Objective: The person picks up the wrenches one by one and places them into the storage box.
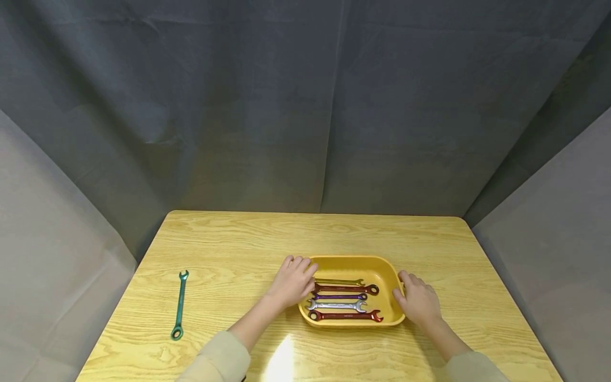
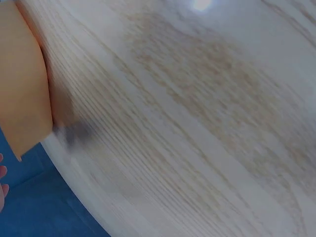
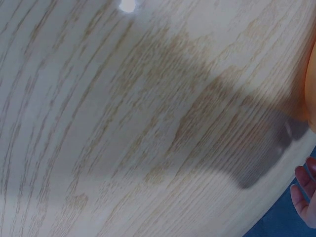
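Near the middle of the table is a yellow tray (image 1: 353,323), with several wrenches lying side by side in it: a gold wrench (image 1: 341,281), a dark red wrench (image 1: 341,288), a purple wrench (image 1: 339,297), a silver wrench (image 1: 339,305) and a red wrench (image 1: 346,316). My left hand (image 1: 293,281) is at the tray's left rim, covering part of it and some wrench ends. At the right rim is my right hand (image 1: 420,300), its thumb toward the edge. Both wrist views show fingertips apart from the tray wall (image 2: 24,84); whether the thumbs touch it is unclear.
A green wrench (image 1: 179,305) lies alone on the wooden table (image 1: 229,239), well left of the tray. Dark grey curtains (image 1: 248,106) hang behind the table's far edge, and lighter panels (image 1: 52,254) stand at both sides.
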`<state>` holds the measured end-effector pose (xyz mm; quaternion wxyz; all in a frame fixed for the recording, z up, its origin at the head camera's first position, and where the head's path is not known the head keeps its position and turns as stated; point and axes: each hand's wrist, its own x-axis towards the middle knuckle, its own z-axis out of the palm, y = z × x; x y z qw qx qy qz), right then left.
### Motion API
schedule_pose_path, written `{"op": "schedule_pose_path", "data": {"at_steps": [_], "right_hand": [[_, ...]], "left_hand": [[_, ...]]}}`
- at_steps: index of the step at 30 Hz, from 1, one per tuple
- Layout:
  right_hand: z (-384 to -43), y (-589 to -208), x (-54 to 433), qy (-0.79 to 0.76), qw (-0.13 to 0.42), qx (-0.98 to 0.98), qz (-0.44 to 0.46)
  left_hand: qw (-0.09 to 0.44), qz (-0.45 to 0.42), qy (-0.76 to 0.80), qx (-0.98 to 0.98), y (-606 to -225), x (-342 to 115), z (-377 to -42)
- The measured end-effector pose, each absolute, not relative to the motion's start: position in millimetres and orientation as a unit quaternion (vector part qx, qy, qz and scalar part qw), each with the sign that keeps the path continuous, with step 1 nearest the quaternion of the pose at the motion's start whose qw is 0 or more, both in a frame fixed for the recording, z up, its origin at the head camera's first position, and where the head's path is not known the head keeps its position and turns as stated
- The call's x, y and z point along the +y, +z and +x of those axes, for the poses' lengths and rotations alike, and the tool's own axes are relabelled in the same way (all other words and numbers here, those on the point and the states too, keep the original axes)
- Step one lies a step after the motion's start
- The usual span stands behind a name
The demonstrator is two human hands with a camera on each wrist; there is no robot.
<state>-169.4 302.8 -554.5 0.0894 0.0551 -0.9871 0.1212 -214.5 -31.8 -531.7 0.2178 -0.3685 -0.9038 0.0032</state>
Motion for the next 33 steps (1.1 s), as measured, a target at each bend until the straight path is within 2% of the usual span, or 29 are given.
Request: {"op": "schedule_pose_path", "data": {"at_steps": [12, 21, 33], "right_hand": [[-170.2, -556.1, 302.7, 0.122, 0.090, -0.987, 0.052], [-170.0, -554.0, 302.1, 0.121, 0.087, -0.987, 0.053], [-170.6, -555.6, 302.7, 0.119, 0.089, -0.987, 0.053]], "left_hand": [[0.228, -0.289, -0.041, -0.929, -534.8, -58.3, -215.8], [0.271, -0.221, -0.071, -0.934, -541.8, -80.8, -214.7], [0.261, -0.169, -0.098, -0.945, -540.9, -111.1, -216.2]]}}
